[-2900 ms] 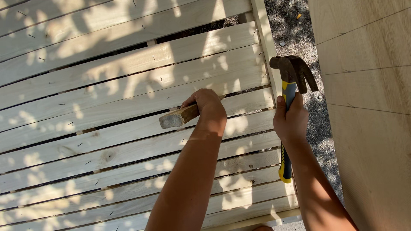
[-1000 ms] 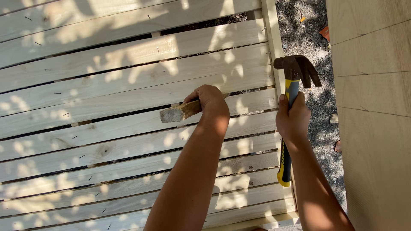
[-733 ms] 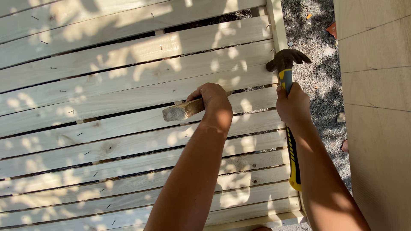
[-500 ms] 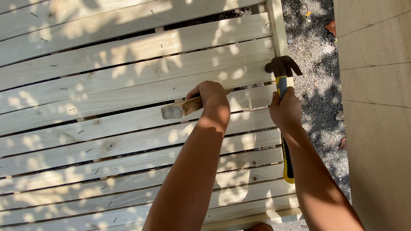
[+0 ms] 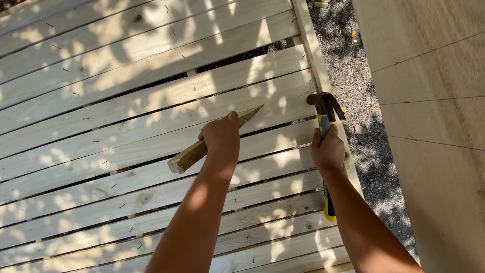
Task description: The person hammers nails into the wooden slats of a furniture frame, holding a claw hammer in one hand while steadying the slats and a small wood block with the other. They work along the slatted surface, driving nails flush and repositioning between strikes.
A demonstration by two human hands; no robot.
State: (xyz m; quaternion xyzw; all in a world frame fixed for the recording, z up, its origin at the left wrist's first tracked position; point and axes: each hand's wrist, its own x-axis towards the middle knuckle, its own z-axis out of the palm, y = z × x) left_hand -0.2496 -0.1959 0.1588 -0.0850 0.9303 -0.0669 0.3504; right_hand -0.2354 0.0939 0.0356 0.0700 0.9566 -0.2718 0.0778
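Wooden wedge [image 5: 214, 139] lies slantwise over the slatted panel [image 5: 101, 101], thin tip pointing up-right, blunt end down-left; the left hand [image 5: 221, 137] is wrapped around its middle. Just right, the right hand [image 5: 327, 150] is clenched around a near-upright hammer [image 5: 325, 121], head uppermost at the panel's edge.

No packages, labels, signs or screens anywhere in view.

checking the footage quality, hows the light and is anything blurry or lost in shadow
Head view: hard sun with leafy shadows dappling the slatted panel; sharp throughout, no motion blur on the hammer, the wedge or either hand; the plywood at right is evenly lit, not glaring.
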